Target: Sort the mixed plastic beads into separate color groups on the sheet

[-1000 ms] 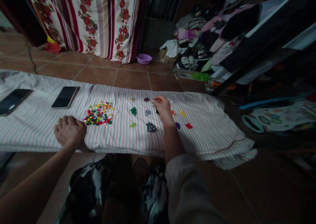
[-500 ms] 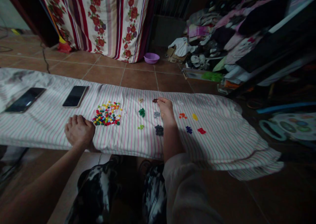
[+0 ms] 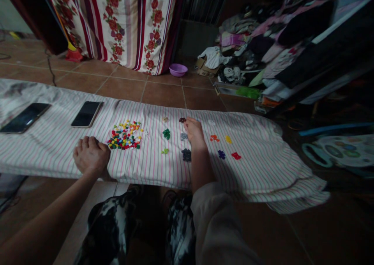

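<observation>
My right hand [image 3: 194,131] is pinched closed at the far side of the cloth, its fingertips beside a small group of dark brown pieces [image 3: 182,120]. Whatever it may hold is hidden. Just below lie grey pieces [image 3: 184,136] and a dark grey group [image 3: 186,155]. My left hand [image 3: 91,155] rests on the cloth with its fingers curled, left of a mixed pile of small coloured pieces [image 3: 124,135]; its palm is hidden. Sorted groups in between are beige [image 3: 165,119], green [image 3: 166,133] and light green [image 3: 165,151].
Right of my right arm lie white [image 3: 212,122], orange [image 3: 214,138], yellow [image 3: 228,139], blue [image 3: 221,154] and red groups [image 3: 236,156]. Two phones [image 3: 87,114] [image 3: 26,118] lie at left on the striped cloth [image 3: 257,171]. A purple basin [image 3: 178,69] stands on the floor beyond.
The view has shifted slightly, moving the cloth a little left in the picture. My right hand stays beside the brown group, and my left hand keeps its place by the mixed pile.
</observation>
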Motion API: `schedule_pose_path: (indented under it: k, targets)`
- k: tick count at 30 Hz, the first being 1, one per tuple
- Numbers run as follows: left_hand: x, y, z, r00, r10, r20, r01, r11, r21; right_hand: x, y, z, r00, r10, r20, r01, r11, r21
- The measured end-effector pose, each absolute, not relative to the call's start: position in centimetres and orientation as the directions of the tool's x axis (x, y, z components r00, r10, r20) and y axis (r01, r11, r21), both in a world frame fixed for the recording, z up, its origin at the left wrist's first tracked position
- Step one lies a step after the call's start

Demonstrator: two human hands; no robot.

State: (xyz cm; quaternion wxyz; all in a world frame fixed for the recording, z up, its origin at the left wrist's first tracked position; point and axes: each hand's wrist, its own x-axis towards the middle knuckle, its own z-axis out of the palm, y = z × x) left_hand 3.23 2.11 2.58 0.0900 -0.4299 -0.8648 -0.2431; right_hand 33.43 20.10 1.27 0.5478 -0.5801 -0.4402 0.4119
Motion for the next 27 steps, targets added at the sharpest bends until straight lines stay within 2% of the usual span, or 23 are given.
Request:
schedule_pose_path:
  k: [3,6,12,18,24,27]
  targets:
    - [3.2,2.1,2.6,-0.614,0.709,0.348,0.786,0.507,0.353,33.2,19.4,2.5,0.337,0.918,-0.209,-0.152,-0.167,-0.974]
    - [3.2,2.1,2.7,-0.618,0.705,0.349,0.782,0.506,0.363,33.3,19.1,3.3,0.302,0.914,-0.27,-0.186,-0.221,-0.957]
    - [3.3,2.1,2.8,-0.614,0.71,0.346,0.786,0.506,0.356,33.8,19.0,3.1,0.279,0.925,-0.258,-0.171,-0.217,-0.961]
    - [3.2,2.1,2.7,-0.614,0.702,0.361,0.786,0.499,0.365,33.9,19.2,2.9,0.24,0.942,-0.236,-0.046,-0.232,-0.972]
    - [3.2,2.1,2.7,-0.614,0.704,0.357,0.787,0.509,0.349,33.0,19.1,3.1,0.25,0.944,-0.217,-0.112,-0.194,-0.975]
    - [3.3,2.0,2.8,-0.612,0.705,0.359,0.789,0.513,0.337,33.1,19.2,3.0,0.243,0.954,-0.175,-0.038,-0.171,-0.985]
